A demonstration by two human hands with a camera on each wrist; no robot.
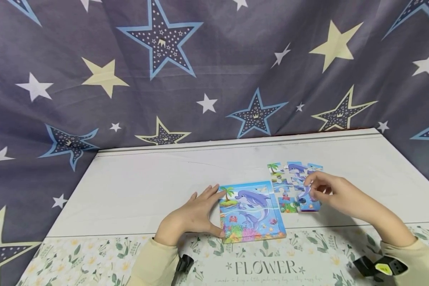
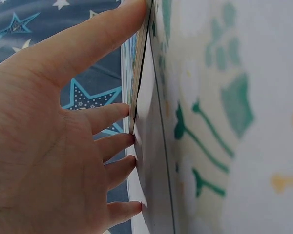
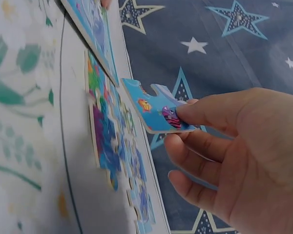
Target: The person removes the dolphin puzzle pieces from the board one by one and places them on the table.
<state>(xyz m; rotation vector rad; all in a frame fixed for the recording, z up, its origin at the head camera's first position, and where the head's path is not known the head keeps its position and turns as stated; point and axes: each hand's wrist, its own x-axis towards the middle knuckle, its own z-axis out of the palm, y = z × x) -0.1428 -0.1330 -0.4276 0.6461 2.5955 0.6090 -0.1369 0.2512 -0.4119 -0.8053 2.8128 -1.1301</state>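
A square dolphin jigsaw board (image 1: pixel 252 206) lies flat on the table with its picture showing complete. At its left edge, my left hand (image 1: pixel 197 213) spreads, thumb touching the near corner and index finger at the far one. In the left wrist view those fingers look fairly straight against the board's edge. To the right, my right hand (image 1: pixel 337 194) pinches a blue puzzle piece (image 3: pixel 154 108) with a striped fish on it between thumb and fingers. The piece is tilted above several loose puzzle pieces (image 1: pixel 288 205), which lie loosely grouped beside the board.
The white table covering (image 1: pixel 157 190) has a floral band (image 1: pixel 93 254) with the word FLOWER along the near side. A dark curtain (image 1: pixel 221 75) with stars hangs behind the table. Cameras are strapped at both wrists.
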